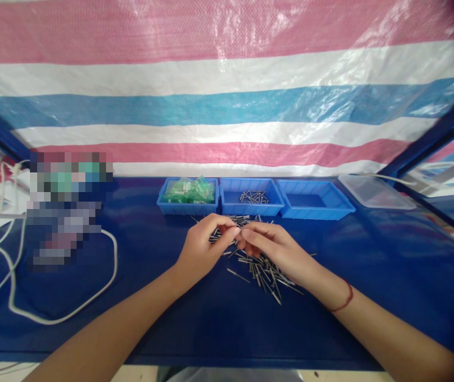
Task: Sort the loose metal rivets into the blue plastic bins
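Note:
A loose pile of small metal pins lies on the blue table. My left hand is curled above the pile's far edge, its fingers pinched round a few pins. My right hand meets it fingertip to fingertip, also pinched on pins; a red string circles that wrist. Behind the hands stand three blue bins in a row: the left bin holds green plastic pieces, the middle bin holds a few metal pins, the right bin looks empty.
A clear plastic lid or tray lies at the back right. White cables loop over the table's left side beside a blurred-out patch. A striped pink, white and blue tarp hangs behind. Blue frame bars slant at both sides.

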The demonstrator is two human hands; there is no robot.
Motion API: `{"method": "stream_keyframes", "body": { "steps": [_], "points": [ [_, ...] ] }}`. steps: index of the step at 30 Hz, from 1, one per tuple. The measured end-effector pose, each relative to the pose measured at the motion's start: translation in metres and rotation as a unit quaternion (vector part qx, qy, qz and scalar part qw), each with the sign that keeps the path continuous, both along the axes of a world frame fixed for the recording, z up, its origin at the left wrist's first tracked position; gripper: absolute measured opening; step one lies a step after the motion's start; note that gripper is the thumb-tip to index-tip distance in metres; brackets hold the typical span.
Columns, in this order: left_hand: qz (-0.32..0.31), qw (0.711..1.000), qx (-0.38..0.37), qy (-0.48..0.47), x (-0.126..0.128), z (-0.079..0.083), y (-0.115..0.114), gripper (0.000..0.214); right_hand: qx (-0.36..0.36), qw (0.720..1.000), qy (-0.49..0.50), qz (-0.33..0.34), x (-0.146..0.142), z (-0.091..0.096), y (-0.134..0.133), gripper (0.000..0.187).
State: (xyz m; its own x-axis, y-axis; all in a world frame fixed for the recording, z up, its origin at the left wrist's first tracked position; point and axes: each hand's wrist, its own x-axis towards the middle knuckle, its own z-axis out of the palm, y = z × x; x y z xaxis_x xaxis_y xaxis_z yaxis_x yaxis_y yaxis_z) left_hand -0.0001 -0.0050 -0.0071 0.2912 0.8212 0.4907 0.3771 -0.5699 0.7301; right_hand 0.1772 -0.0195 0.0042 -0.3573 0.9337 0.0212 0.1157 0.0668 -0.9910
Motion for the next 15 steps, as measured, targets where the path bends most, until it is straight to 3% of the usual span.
{"method": "stream_keyframes", "body": {
  "steps": [15],
  "points": [
    [-0.019,0.999,-0.042,0.004,0.0007,-0.0002,0.0023,0.014,-0.001,1.0,0.012,0.017,0.0002,-0.007,0.0011,0.028]
  ]
}}
